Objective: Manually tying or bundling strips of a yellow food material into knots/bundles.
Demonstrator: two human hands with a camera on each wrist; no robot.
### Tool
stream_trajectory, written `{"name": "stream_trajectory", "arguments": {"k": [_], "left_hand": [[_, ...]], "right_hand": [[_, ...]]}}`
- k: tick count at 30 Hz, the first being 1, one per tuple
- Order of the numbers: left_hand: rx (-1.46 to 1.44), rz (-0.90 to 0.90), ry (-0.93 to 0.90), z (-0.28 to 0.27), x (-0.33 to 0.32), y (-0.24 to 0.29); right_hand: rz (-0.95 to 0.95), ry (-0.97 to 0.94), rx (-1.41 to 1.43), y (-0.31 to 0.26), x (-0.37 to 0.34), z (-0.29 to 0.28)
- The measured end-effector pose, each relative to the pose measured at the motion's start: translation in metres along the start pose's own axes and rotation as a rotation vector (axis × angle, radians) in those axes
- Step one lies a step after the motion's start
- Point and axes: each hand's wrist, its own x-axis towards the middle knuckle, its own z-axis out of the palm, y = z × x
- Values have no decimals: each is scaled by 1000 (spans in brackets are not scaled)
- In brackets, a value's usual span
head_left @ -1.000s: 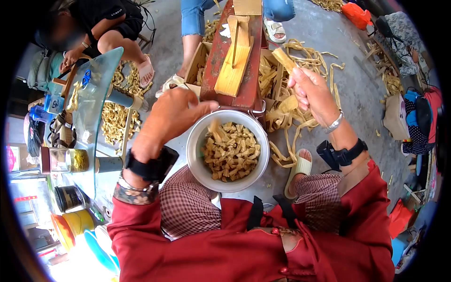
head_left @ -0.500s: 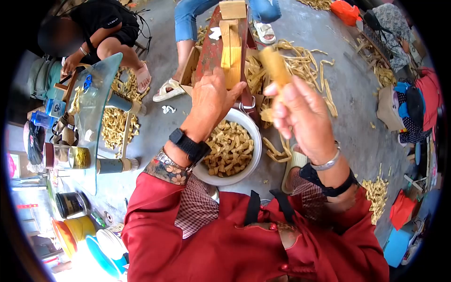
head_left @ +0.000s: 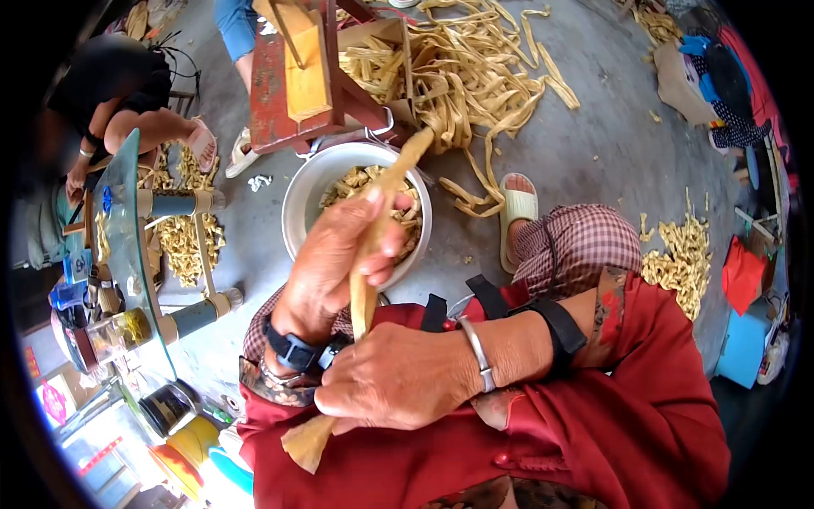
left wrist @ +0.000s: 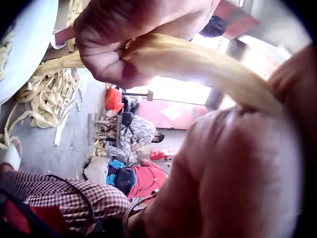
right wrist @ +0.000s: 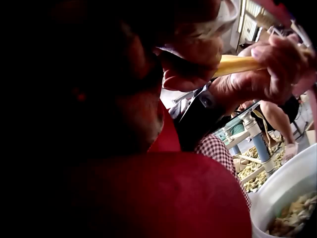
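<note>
A long, flat, yellow dried strip [head_left: 363,301] runs slantwise between my hands, above my lap and the near side of the pot. My left hand [head_left: 326,259] pinches its upper stretch between thumb and fingers. Lower down, my right hand [head_left: 407,373] grips the same strip, and a flared end sticks out below the fist. The left wrist view shows the strip [left wrist: 198,62] bowed between both hands. Under the left hand stands a pale metal pot [head_left: 303,204] with many short yellow pieces [head_left: 413,227] inside, partly hidden by that hand.
Beyond the pot is a red bench [head_left: 270,106] bearing a yellow wooden block [head_left: 307,89]. Loose long strips [head_left: 475,93] spread over the floor behind. A glass-topped table [head_left: 129,229] stands left, near a crouching person [head_left: 127,102]. A heap of short pieces [head_left: 682,267] lies right.
My left hand went from above the pot to the block on the bench, then back to the strip. The right hand came down and inward with the strip. The head view has shifted right.
</note>
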Motion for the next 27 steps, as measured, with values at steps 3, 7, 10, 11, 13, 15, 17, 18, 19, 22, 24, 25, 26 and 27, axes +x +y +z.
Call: {"name": "stream_trajectory", "arguments": {"k": [3, 7, 10, 11, 13, 15, 17, 18, 19, 22, 24, 25, 26, 27], "left_hand": [[209, 140, 114, -4, -17, 15], [1061, 652, 231, 8, -45, 10], [628, 612, 134, 22, -54, 11], [871, 695, 311, 29, -65, 13], [1449, 1052, 673, 24, -67, 13], [1705, 1474, 629, 26, -55, 19], [1677, 1497, 592, 28, -52, 16], [1643, 1442, 559, 25, -52, 14], [1766, 1355, 530, 19, -57, 14], [1186, 1119, 520, 12, -60, 4], [733, 897, 378, 16, -62, 11], [588, 888, 301, 10, -59, 11], [444, 876, 219, 6, -56, 10], [332, 853, 123, 13, -55, 10]], "right_hand": [[-61, 296, -92, -3, 3, -20], [-14, 810, -182, 29, 17, -63], [246, 758, -30, 23, 19, -73], [193, 726, -126, 29, 20, -73], [193, 639, -146, 30, 22, -78], [239, 440, -142, 26, 19, -83], [327, 247, -61, 31, 16, -89], [276, 210, -87, 32, 16, -91], [224, 173, -114, 34, 16, -93], [192, 192, -210, 33, 14, -92], [187, 245, -218, 35, 13, -89], [171, 272, -195, 40, 11, -88], [155, 300, -175, 43, 11, -88], [175, 260, -136, 38, 10, -94]]}}
